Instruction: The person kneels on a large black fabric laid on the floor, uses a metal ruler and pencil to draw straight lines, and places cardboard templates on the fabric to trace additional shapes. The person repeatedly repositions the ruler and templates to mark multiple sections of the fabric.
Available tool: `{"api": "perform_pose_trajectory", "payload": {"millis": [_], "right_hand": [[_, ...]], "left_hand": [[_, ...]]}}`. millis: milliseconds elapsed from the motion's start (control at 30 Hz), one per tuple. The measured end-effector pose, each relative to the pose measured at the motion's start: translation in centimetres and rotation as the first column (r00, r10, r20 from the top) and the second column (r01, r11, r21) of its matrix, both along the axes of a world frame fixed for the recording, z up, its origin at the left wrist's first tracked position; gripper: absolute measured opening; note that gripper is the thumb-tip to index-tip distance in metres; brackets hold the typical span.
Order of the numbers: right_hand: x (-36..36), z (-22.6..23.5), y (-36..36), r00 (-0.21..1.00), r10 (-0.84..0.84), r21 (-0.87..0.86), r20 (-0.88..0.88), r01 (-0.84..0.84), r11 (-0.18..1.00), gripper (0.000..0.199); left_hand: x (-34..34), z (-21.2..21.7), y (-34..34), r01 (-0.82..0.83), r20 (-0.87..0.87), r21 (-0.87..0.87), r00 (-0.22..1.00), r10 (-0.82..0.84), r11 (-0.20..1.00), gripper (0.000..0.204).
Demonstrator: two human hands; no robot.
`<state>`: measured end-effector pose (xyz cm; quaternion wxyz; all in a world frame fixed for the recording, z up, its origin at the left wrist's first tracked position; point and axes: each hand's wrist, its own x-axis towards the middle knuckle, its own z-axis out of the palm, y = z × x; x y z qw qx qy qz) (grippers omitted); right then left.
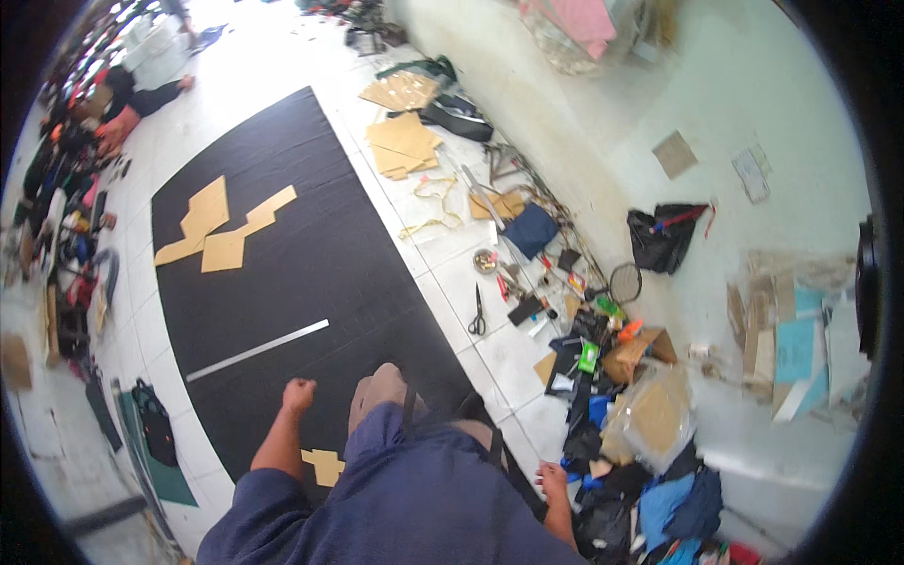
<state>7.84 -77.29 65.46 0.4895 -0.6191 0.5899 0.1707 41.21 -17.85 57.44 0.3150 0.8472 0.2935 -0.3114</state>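
Note:
A long black cloth (282,292) lies spread on the floor beneath me. My left hand (299,395) is over it with the fingers curled closed; whatever they may hold is hidden. Just beyond that hand a silver metal ruler (259,350) rests on the cloth. Tan card pattern pieces (224,250) lie farther up, and a smaller tan card piece (325,467) is beside my left forearm. My right hand (553,478) hangs off to the right, fingers loosely bent and apart, with nothing visible in it. Black scissors (477,313) lie on the tiles right of the cloth.
More tan card pieces (403,146) and a navy cloth (532,231) lie along the right wall. A heap of bags, cloth and tools (603,377) spreads near my right side. Clutter lines the left edge, where a person (127,113) is low on the floor.

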Motion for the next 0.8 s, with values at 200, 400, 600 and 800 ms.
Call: {"api": "perform_pose_trajectory", "payload": {"millis": [200, 400, 600, 800], "right_hand": [[-0.2, 0.1, -16.2, 0.997, 0.048, -0.087, -0.054, -0.052, 0.995, 0.023], [3.7, 0.6, -18.5, 0.949, 0.261, -0.076, -0.180, -0.278, 0.958, 0.026], [11.9, -0.5, -13.8, 0.773, 0.630, -0.119, -0.081, -0.635, 0.764, 0.029], [21.3, -0.4, 1.5, 0.522, 0.853, -0.160, 0.029, -0.840, 0.519, 0.034]], "left_hand": [[-19.5, 1.4, -8.9, 0.027, -0.087, -0.192, 0.995, -0.044, 0.981, 0.053], [-29.5, 2.6, -11.0, -0.276, -0.171, -0.171, 0.954, 0.247, 0.946, 0.054], [-34.7, 3.7, -7.8, -0.633, -0.084, -0.221, 0.770, 0.632, 0.742, 0.050], [-46.2, 3.0, -1.7, -0.756, -0.021, -0.172, 0.644, 0.765, 0.632, 0.044]]}}
